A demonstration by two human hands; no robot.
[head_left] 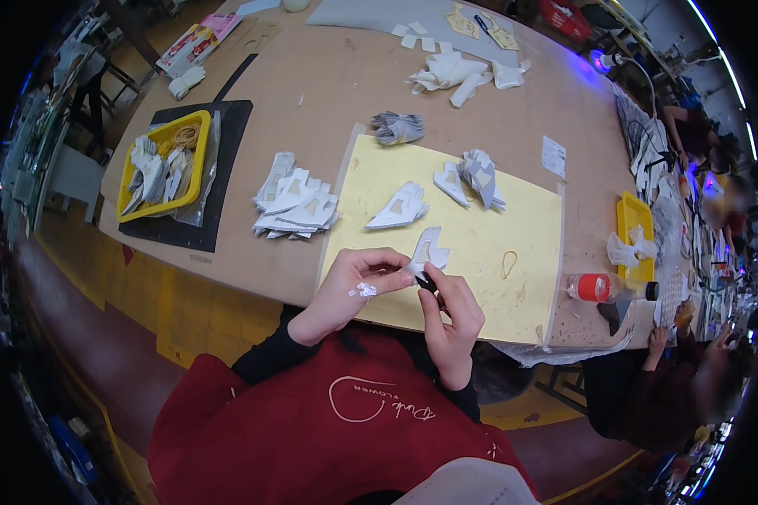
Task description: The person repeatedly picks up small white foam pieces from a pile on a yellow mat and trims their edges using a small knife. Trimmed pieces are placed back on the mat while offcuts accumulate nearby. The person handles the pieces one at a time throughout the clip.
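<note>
Both hands meet above the near edge of the yellow sheet (370,172), around a white cut shoe-upper piece (431,250) with a cutout. My left hand (341,290) pinches its lower left end between thumb and fingers. Small white printed stickers (363,290) cling to that hand near the thumb. My right hand (453,324) is closed at the piece's lower edge. A small black object (427,281) shows at its fingertips; its kind is unclear. Just beyond lies a stack of similar white pieces (398,207), with a banded bundle (480,177) farther right.
Loose white pieces (295,204) are piled left of the sheet. A yellow tray (200,160) stands at left, another yellow tray (624,220) at right beside a lying bottle (598,287). A rubber band (509,264) rests on the sheet. A co-worker (682,379) sits at right.
</note>
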